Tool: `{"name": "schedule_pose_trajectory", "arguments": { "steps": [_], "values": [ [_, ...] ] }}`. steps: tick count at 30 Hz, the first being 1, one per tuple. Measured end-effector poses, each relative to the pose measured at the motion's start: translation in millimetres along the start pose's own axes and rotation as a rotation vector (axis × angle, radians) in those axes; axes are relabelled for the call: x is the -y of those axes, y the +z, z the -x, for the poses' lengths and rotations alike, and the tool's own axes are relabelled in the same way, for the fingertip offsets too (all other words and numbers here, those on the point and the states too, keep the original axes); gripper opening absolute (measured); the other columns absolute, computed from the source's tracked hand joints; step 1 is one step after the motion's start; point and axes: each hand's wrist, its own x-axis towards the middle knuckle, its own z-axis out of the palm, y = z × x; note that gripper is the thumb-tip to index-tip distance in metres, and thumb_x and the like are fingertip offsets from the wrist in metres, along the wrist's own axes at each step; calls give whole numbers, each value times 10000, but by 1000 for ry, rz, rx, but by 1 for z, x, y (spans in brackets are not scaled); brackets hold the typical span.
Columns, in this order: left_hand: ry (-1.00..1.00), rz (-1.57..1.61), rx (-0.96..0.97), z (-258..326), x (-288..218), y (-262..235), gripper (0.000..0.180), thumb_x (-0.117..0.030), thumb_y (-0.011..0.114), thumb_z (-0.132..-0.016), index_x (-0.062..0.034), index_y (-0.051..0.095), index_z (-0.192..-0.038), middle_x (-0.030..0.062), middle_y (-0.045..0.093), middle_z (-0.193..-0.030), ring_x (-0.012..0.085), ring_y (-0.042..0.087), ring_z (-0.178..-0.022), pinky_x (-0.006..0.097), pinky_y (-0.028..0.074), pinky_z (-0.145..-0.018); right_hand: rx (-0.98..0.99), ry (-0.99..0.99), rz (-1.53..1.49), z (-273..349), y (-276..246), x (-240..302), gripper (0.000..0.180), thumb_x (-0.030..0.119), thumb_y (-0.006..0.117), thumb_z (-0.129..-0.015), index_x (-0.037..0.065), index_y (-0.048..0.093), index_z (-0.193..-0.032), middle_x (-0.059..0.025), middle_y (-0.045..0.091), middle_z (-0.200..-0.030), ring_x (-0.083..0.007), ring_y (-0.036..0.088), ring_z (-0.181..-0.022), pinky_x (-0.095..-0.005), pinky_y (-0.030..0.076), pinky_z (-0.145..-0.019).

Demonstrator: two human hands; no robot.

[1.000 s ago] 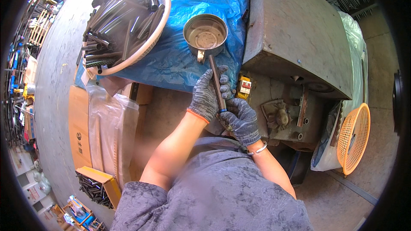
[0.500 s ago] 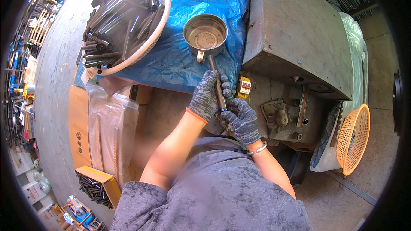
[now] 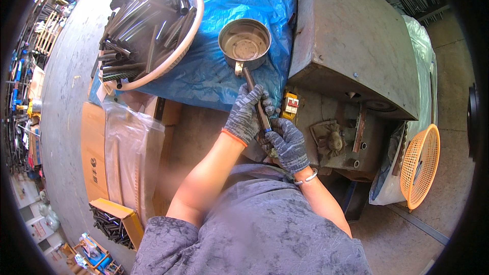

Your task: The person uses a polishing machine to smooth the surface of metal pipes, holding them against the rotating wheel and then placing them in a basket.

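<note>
Both my hands wear grey knit gloves and hold one dark, shiny tube (image 3: 264, 118) between them, tilted with its far end up and to the left. My left hand (image 3: 244, 113) is closed around its middle. At the near end, beside a small blue band, the fingers of my right hand (image 3: 288, 145) grip it. The tube's far end comes close to the handle of a round metal mug (image 3: 244, 63), and I cannot tell whether they touch. The mug stands on a blue plastic sheet (image 3: 214, 79); its inside looks worn and stained.
A pale basket (image 3: 196, 25) heaped with dark tubes stands at the far left. To the right are a big metal housing (image 3: 356, 35), a yellow switch box (image 3: 290, 105) and an orange basket (image 3: 420, 167). Cardboard (image 3: 94, 153) and an open box of short black pieces (image 3: 122, 214) lie lower left.
The tube has turned slightly in my hands, and its far end has shifted a little to the left. Both hands keep their grip in nearly the same place.
</note>
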Motion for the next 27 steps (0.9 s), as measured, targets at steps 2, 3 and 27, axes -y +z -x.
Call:
{"name": "schedule_pose_trajectory", "arguments": {
  "steps": [2,3,27],
  "values": [
    [10,-23,-9,0,1,2,206,-141,614,-905,-121,435,-1007,52,525,-798,173,543,-662,312,511,-599,1,-2,0,-1,-1,-2,296,-13,601,-877,-59,537,-1163,-95,658,-982,-120,621,-860,-254,510,-741],
    [16,-45,-17,1,2,3,216,-153,631,-896,-119,446,-1001,48,533,-800,169,542,-662,303,506,-609,-3,6,-14,-1,-1,-2,301,-13,602,-877,-57,535,-1167,-96,655,-995,-122,617,-877,-260,509,-756],
    [537,-2232,911,20,66,56,365,-163,651,-785,-77,595,-1135,128,604,-933,316,599,-855,394,491,-745,-375,-256,173,67,-113,-8,352,88,708,-796,69,561,-1116,-26,597,-913,-159,583,-708,-291,496,-706]
  ]
}}
